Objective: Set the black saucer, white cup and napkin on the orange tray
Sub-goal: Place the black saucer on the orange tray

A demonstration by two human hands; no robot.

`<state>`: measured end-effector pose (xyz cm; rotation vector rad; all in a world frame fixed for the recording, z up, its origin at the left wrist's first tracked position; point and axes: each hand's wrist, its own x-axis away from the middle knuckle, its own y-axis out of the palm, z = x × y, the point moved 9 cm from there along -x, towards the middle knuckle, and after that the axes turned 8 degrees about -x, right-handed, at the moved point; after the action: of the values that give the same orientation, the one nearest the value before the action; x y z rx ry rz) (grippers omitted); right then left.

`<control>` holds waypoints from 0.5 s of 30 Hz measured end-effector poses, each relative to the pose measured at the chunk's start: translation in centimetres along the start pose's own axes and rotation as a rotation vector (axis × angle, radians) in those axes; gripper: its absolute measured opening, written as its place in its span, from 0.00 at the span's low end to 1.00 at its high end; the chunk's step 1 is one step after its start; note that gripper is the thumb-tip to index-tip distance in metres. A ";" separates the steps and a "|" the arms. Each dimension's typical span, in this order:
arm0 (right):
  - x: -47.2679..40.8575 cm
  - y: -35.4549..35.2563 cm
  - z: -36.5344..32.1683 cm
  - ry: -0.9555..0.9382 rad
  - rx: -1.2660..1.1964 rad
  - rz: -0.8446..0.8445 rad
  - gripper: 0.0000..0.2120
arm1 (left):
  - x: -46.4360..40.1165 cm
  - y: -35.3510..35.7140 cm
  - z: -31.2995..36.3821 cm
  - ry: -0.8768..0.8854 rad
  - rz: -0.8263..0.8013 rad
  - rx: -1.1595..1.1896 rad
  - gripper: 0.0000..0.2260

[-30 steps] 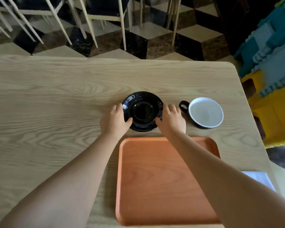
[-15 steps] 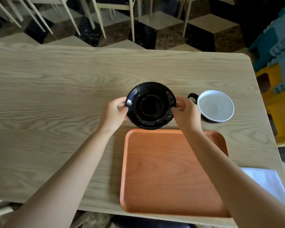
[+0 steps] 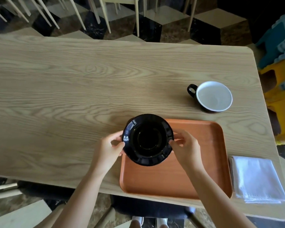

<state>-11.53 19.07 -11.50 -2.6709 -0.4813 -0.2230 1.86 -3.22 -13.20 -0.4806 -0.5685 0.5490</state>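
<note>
Both the left hand [image 3: 108, 149] and right hand [image 3: 185, 148] pinch the black saucer [image 3: 148, 139] by its rim above the far left corner of the orange tray [image 3: 204, 162], so it should be lowered level, further right.

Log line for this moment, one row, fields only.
step: saucer to tray | black saucer: held by left hand and right hand, over orange tray | cup, napkin: on table
</note>
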 end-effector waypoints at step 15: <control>-0.3 0.7 0.8 0.009 -0.005 -0.030 0.16 | 0.1 -0.3 1.0 0.035 0.005 -0.193 0.19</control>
<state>-11.50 18.77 -12.57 -2.6674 -0.5190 -0.2456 1.41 -3.10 -12.22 -0.6733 -0.5897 0.4917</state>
